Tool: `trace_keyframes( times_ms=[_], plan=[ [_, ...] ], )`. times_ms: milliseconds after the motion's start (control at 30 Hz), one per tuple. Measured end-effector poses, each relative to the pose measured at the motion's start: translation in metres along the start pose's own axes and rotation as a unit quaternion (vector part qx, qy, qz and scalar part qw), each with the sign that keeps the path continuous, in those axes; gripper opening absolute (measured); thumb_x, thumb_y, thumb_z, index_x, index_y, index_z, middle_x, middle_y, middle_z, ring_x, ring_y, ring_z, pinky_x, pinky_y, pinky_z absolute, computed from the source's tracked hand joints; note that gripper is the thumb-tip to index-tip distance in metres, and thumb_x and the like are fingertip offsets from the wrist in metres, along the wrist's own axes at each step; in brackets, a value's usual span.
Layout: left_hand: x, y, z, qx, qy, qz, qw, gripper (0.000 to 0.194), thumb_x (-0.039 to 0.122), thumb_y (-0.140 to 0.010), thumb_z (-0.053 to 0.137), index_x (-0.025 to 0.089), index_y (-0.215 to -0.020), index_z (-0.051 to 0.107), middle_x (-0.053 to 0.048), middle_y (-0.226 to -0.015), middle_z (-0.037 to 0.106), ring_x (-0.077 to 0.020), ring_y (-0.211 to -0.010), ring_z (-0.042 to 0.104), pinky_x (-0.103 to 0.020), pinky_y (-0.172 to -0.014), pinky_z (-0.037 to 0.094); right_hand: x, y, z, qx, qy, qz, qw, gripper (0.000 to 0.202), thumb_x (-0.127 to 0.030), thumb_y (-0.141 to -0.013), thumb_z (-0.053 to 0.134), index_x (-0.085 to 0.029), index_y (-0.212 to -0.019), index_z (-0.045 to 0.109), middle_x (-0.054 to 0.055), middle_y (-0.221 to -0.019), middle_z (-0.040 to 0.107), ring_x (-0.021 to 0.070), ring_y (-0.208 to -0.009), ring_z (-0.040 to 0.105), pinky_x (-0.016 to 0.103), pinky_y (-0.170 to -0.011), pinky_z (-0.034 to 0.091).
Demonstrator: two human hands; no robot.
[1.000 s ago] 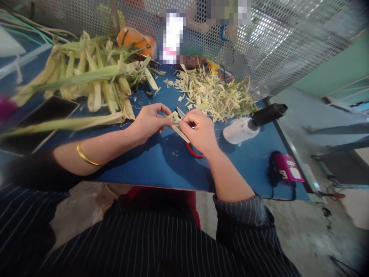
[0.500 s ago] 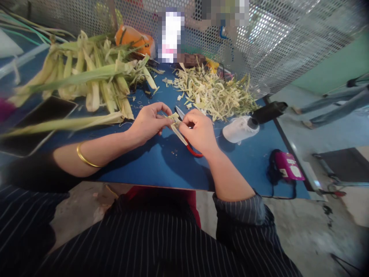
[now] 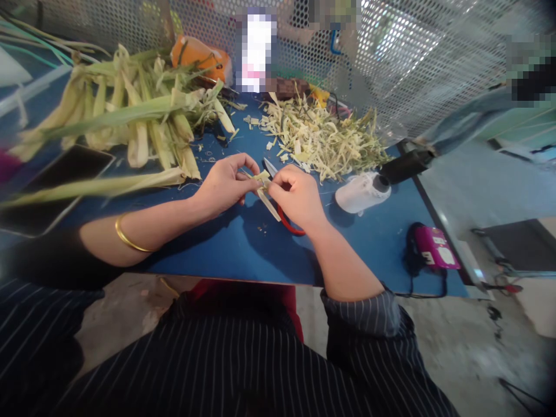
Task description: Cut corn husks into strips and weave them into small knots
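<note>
Since a second ago the hands had barely shifted, both drifting slightly left, while a passer-by's legs at the far right had gone and a blurred figure had come behind the mesh. The strip [image 3: 266, 192], a pale folded piece of leaf, sat over the middle of the table [image 3: 243, 249], pinched between both hands; its long axis ran from upper left near the left thumb down to lower right under the right palm. The left hand [image 3: 225, 185] clamped its upper folded end with thumb and forefinger; the right hand [image 3: 297, 196] was closed on it from the other side, fingers curled. Scissors [image 3: 284, 217] lay beneath the right hand, red handle toward the person, blade tip pointing away.

The table was blue (a worn board with scraps on it), with husks [image 3: 130, 119] heaped at the left, trimmings [image 3: 321, 139] piled behind, a white spool [image 3: 362, 193] on its side and a pink device [image 3: 435, 248] near the right edge. Perforated mesh [image 3: 412, 63] walled the back; bare concrete floor lay below.
</note>
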State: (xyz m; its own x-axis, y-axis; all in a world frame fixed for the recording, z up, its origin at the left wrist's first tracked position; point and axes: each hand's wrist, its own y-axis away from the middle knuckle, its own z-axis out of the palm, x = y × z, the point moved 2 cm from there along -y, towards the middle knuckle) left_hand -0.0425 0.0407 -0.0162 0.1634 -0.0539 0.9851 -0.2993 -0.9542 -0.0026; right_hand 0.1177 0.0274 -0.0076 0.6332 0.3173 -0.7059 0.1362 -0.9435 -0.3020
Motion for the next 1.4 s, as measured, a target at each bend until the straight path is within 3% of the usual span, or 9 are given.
trace_keyframes(
  times_ms=[267, 433, 567, 767, 867, 1100, 1267, 1400],
  plan=[
    [0.001, -0.001, 0.003, 0.008, 0.055, -0.063, 0.996, 0.021, 0.018, -0.071, 0.073, 0.016, -0.085, 0.058, 0.003, -0.053, 0.060, -0.0066, -0.040, 0.047, -0.020, -0.040, 0.035, 0.003, -0.003, -0.004, 0.003, -0.039, 0.015, 0.999, 0.019, -0.032, -0.080, 0.066, -0.019, -0.071, 0.057, -0.003, -0.068, 0.055, 0.0091, -0.059, 0.046, 0.027, -0.061, 0.037],
    [-0.001, -0.001, 0.005, -0.066, 0.085, -0.073, 0.992, 0.014, 0.021, -0.072, 0.073, 0.011, -0.082, 0.070, -0.001, -0.063, 0.066, -0.0055, -0.043, 0.048, -0.020, -0.042, 0.037, 0.010, -0.005, -0.005, -0.035, -0.064, 0.047, 0.996, 0.041, -0.058, -0.083, 0.057, -0.019, -0.072, 0.059, -0.002, -0.063, 0.055, 0.0087, -0.055, 0.044, 0.025, -0.055, 0.033],
    [0.002, 0.003, 0.006, -0.089, 0.046, -0.069, 0.993, 0.015, 0.020, -0.073, 0.072, 0.010, -0.084, 0.073, 0.000, -0.059, 0.064, -0.0050, -0.042, 0.048, -0.020, -0.045, 0.038, 0.013, -0.005, -0.005, -0.093, -0.066, 0.088, 0.990, 0.053, -0.065, -0.084, 0.048, -0.018, -0.064, 0.059, -0.001, -0.056, 0.053, 0.0095, -0.054, 0.044, 0.026, -0.053, 0.032],
    [0.005, 0.006, 0.008, -0.065, -0.017, -0.083, 0.994, 0.021, 0.017, -0.074, 0.070, 0.013, -0.094, 0.062, 0.003, -0.051, 0.061, -0.0077, -0.040, 0.051, -0.019, -0.042, 0.034, 0.010, -0.005, -0.006, -0.119, -0.075, 0.121, 0.983, 0.041, -0.058, -0.077, 0.063, -0.017, -0.070, 0.062, 0.000, -0.059, 0.057, 0.0097, -0.055, 0.047, 0.025, -0.053, 0.034],
    [0.005, 0.006, 0.008, -0.056, -0.016, -0.071, 0.996, 0.018, 0.016, -0.075, 0.069, 0.015, -0.089, 0.057, 0.003, -0.053, 0.063, -0.0073, -0.040, 0.052, -0.019, -0.042, 0.035, 0.009, -0.005, -0.007, -0.132, -0.110, 0.127, 0.977, 0.032, -0.048, -0.078, 0.066, -0.017, -0.076, 0.061, 0.000, -0.062, 0.059, 0.0097, -0.056, 0.049, 0.025, -0.054, 0.037],
    [0.003, 0.000, 0.001, 0.030, 0.031, -0.052, 0.998, 0.018, 0.016, -0.074, 0.072, 0.015, -0.081, 0.054, 0.002, -0.055, 0.062, -0.0073, -0.039, 0.051, -0.021, -0.042, 0.038, 0.016, -0.007, -0.012, -0.083, -0.179, 0.092, 0.976, 0.016, -0.020, -0.072, 0.067, -0.017, -0.087, 0.061, -0.001, -0.073, 0.063, 0.0105, -0.066, 0.058, 0.025, -0.062, 0.045],
    [0.001, 0.002, 0.004, -0.029, 0.021, -0.050, 0.998, 0.016, 0.016, -0.074, 0.072, 0.015, -0.081, 0.058, 0.003, -0.047, 0.059, -0.0080, -0.040, 0.053, -0.021, -0.046, 0.040, 0.015, -0.007, -0.006, -0.063, -0.180, 0.082, 0.978, 0.019, -0.015, -0.070, 0.064, -0.017, -0.088, 0.061, -0.002, -0.071, 0.063, 0.0100, -0.065, 0.058, 0.024, -0.061, 0.045],
    [0.002, 0.003, 0.005, -0.050, 0.024, -0.051, 0.997, 0.014, 0.016, -0.076, 0.071, 0.014, -0.082, 0.059, 0.001, -0.050, 0.062, -0.0075, -0.040, 0.052, -0.021, -0.046, 0.041, 0.010, -0.006, -0.006, -0.131, -0.234, 0.139, 0.953, 0.015, -0.014, -0.075, 0.054, -0.017, -0.087, 0.063, 0.000, -0.072, 0.065, 0.0108, -0.063, 0.059, 0.025, -0.060, 0.047]
  ],
)
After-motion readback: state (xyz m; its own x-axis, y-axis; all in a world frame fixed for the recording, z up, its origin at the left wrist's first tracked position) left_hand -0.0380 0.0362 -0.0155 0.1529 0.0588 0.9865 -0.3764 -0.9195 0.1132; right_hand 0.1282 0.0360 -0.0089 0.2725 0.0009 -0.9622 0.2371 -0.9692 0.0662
